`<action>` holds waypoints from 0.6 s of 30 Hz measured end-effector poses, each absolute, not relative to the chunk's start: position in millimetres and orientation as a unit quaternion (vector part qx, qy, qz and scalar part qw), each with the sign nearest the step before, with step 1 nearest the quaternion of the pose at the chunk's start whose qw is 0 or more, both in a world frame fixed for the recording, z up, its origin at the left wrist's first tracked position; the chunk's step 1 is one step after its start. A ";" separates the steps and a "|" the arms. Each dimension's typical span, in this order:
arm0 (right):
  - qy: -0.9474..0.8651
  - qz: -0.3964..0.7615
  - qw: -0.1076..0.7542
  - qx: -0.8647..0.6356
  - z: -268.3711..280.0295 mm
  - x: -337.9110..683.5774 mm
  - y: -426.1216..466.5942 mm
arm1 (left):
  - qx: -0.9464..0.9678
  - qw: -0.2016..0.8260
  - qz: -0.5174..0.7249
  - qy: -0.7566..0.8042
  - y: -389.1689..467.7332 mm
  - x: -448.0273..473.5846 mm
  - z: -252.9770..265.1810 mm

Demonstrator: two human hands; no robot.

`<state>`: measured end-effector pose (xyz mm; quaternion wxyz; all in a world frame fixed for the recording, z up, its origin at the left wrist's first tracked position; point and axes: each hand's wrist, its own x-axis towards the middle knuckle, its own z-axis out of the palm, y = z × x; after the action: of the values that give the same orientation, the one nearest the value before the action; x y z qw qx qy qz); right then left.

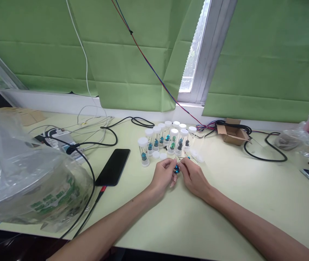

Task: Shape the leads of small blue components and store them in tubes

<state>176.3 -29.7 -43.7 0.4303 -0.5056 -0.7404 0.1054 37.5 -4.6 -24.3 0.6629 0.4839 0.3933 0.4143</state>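
Observation:
Between the fingertips of my left hand [163, 176] is a small shiny blue piece [176, 169]; its exact kind is too small to make out. The fingers of my right hand [195, 178] are pinched together against the same piece from the other side. Just beyond both hands stands a cluster of clear tubes with white caps [172, 143], several with small blue, green or dark pieces on thin stems inside. One capped tube [143, 152] stands apart at the left front. Loose white caps [163, 156] lie close to my fingertips.
A black phone [113, 167] lies left of my hands. Further left, a large plastic-wrapped bundle [62, 188] covers the table corner, with black cables [93, 174] beside it. Behind at right are a small open cardboard box [233, 134] and a looped black cable [266, 158].

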 end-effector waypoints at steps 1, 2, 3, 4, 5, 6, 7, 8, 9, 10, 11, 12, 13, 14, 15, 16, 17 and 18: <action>-0.741 0.106 0.429 -0.506 -43.6 176.2 -29.6 | 0.480 0.665 0.412 0.396 -4.9 37.5 -23.9; -0.741 0.108 0.428 -0.506 -43.5 176.2 -29.5 | 0.477 0.668 0.408 0.399 -5.2 37.5 -23.3; -0.741 0.110 0.428 -0.505 -43.4 176.1 -29.4 | 0.473 0.671 0.406 0.401 -5.4 37.6 -22.8; -0.741 0.111 0.428 -0.505 -43.3 176.1 -29.3 | 0.469 0.675 0.403 0.402 -5.5 37.7 -22.2; -0.742 0.111 0.427 -0.505 -43.3 176.2 -29.3 | 0.465 0.679 0.401 0.403 -5.6 37.8 -21.8; -0.741 0.112 0.427 -0.505 -43.3 176.2 -29.3 | 0.460 0.683 0.400 0.403 -5.6 38.0 -21.4; -0.741 0.113 0.427 -0.506 -43.3 176.3 -29.3 | 0.456 0.686 0.399 0.403 -5.5 38.2 -21.1; -0.740 0.113 0.427 -0.507 -43.3 176.3 -29.4 | 0.452 0.689 0.399 0.403 -5.3 38.4 -21.0; -0.738 0.114 0.428 -0.508 -43.3 176.2 -29.6 | 0.450 0.690 0.399 0.402 -5.1 38.6 -21.0; -0.738 0.115 0.429 -0.509 -43.2 176.1 -29.7 | 0.449 0.691 0.400 0.401 -5.0 38.7 -21.0; -0.737 0.116 0.430 -0.509 -43.1 176.0 -29.8 | 0.451 0.691 0.400 0.399 -4.9 38.8 -21.1; -0.736 0.116 0.431 -0.508 -43.0 175.8 -29.9 | 0.454 0.690 0.401 0.397 -4.9 38.8 -21.1; -0.736 0.114 0.434 -0.507 -42.9 175.7 -30.0 | 0.458 0.687 0.402 0.395 -4.9 38.8 -21.1; -0.736 0.113 0.437 -0.505 -42.8 175.6 -30.0 | 0.464 0.683 0.404 0.393 -5.0 38.6 -21.0; -0.734 0.111 0.441 -0.504 -42.8 175.5 -30.1 | 0.473 0.677 0.407 0.390 -5.1 38.4 -20.9; -0.732 0.108 0.446 -0.503 -42.8 175.6 -30.2 | 0.483 0.670 0.411 0.386 -5.3 38.2 -20.8; -0.729 0.104 0.453 -0.503 -42.8 175.7 -30.3 | 0.494 0.661 0.416 0.383 -5.3 38.0 -20.8; -0.725 0.101 0.459 -0.503 -42.9 176.0 -30.4 | 0.504 0.652 0.421 0.379 -5.2 37.8 -20.8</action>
<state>176.0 -30.4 -42.9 0.4591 -0.5035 -0.7249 0.1011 37.8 -5.2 -20.8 0.6524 0.5037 0.3790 0.4209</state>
